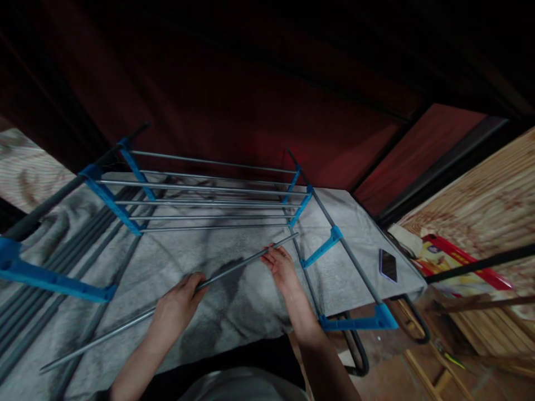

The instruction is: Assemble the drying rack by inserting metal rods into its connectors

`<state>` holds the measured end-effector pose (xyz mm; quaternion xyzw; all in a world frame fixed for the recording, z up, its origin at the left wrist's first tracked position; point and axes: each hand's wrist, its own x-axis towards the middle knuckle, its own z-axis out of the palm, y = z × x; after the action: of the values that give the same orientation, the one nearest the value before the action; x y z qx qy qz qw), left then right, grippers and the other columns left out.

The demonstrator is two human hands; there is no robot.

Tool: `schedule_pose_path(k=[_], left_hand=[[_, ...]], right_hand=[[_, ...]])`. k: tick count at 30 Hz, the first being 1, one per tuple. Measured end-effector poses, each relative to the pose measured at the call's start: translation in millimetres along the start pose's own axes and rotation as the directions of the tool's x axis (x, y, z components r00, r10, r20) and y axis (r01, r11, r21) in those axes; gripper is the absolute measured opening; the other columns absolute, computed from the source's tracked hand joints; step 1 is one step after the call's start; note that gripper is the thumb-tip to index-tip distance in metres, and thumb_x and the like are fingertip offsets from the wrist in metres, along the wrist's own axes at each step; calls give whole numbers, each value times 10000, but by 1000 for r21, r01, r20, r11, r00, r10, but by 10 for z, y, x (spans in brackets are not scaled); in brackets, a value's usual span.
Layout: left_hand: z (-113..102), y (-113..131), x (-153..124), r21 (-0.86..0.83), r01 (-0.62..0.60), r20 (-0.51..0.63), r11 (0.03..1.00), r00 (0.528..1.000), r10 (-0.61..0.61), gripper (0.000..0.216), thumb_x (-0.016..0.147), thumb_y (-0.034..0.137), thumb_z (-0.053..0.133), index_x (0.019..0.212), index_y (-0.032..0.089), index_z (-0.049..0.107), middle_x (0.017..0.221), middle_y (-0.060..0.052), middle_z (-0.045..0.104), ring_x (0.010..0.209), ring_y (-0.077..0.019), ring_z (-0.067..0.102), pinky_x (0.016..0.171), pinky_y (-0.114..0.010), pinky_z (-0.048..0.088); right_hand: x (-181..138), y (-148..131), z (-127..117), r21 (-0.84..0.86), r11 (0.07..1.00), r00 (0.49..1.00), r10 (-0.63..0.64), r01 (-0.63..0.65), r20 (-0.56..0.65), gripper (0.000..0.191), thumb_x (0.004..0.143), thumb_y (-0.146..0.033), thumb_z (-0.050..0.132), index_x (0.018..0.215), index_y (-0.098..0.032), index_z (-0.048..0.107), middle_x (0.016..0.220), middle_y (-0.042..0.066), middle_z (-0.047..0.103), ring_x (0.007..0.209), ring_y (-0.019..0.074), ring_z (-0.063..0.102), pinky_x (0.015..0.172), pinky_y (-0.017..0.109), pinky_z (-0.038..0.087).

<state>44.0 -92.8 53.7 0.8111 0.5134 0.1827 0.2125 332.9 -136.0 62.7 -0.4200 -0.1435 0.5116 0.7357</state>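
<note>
A thin grey metal rod (pixel 236 266) lies slantwise across both my hands, its right end higher in the view. My left hand (pixel 179 303) is wrapped round its middle. Nearer its right end, the fingers of my right hand (pixel 278 264) pinch it. Beyond my hands stands a partly assembled rack of grey tubes with blue plastic brackets; several thin bars (pixel 217 191) span its far part. Close to my right hand is a blue bracket (pixel 322 249) with no bar in it. At the left, another blue bracket (pixel 58 283) joins two tubes.
Several loose grey tubes (pixel 42 289) lie at the left on the grey cloth (pixel 234 245) covering the table. A phone (pixel 388 265) rests near the table's right edge. Further right are a red and yellow package (pixel 455 264) and wooden furniture (pixel 493 328).
</note>
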Motion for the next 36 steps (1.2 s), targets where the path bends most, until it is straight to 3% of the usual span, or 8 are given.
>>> schedule_pose_path(k=[3, 7, 12, 19, 29, 36], left_hand=[[53, -128, -61, -19, 15, -25, 1000, 1000, -15, 283, 985, 449, 479, 1043, 268, 688, 1083, -71, 817, 928, -292, 802, 759, -362, 598], [67, -248, -104, -36, 18, -64, 999, 998, -20, 337, 967, 515, 489, 1040, 279, 719, 1096, -67, 814, 948, -302, 799, 783, -380, 618], [52, -344, -93, -59, -35, -43, 998, 999, 33, 446, 960, 579, 470, 1035, 251, 763, 1097, -92, 810, 955, -301, 800, 838, -396, 642], [195, -487, -97, -72, -129, -51, 989, 991, 126, 488, 999, 622, 447, 1046, 275, 787, 1034, -56, 816, 911, -268, 802, 843, -365, 655], [229, -454, -122, -95, -83, -95, 992, 993, 74, 500, 1006, 672, 462, 1036, 248, 726, 1047, -87, 824, 947, -290, 808, 865, -385, 644], [265, -271, -128, -82, -71, -13, 994, 997, 70, 462, 1022, 595, 441, 1084, 244, 736, 1103, -97, 821, 1024, -308, 803, 920, -425, 642]], right_hand=[[-22, 28, -115, 36, 999, 999, 15, -14, -45, 286, 703, -266, 939, 735, -274, 655, 826, -24, 754, 828, 188, 707, 876, 361, 628], [-46, 63, -239, 49, 999, 997, -4, 8, -71, 308, 692, -256, 930, 760, -267, 630, 822, -30, 733, 839, 182, 706, 904, 364, 611], [-16, 51, -304, 16, 1000, 992, -25, 27, -127, 306, 675, -255, 905, 729, -270, 604, 823, -31, 727, 792, 175, 688, 841, 345, 611], [28, 18, -342, 19, 1000, 981, 8, -5, -193, 284, 667, -269, 916, 734, -265, 640, 795, -46, 716, 771, 163, 698, 819, 319, 633], [56, 84, -359, 0, 1000, 985, -9, 9, -173, 261, 693, -217, 884, 797, -269, 650, 875, -28, 769, 871, 181, 740, 896, 343, 637], [31, 220, -362, -71, 997, 997, 10, -15, -82, 230, 725, -256, 872, 864, -283, 690, 972, -11, 794, 931, 201, 750, 935, 382, 631]])
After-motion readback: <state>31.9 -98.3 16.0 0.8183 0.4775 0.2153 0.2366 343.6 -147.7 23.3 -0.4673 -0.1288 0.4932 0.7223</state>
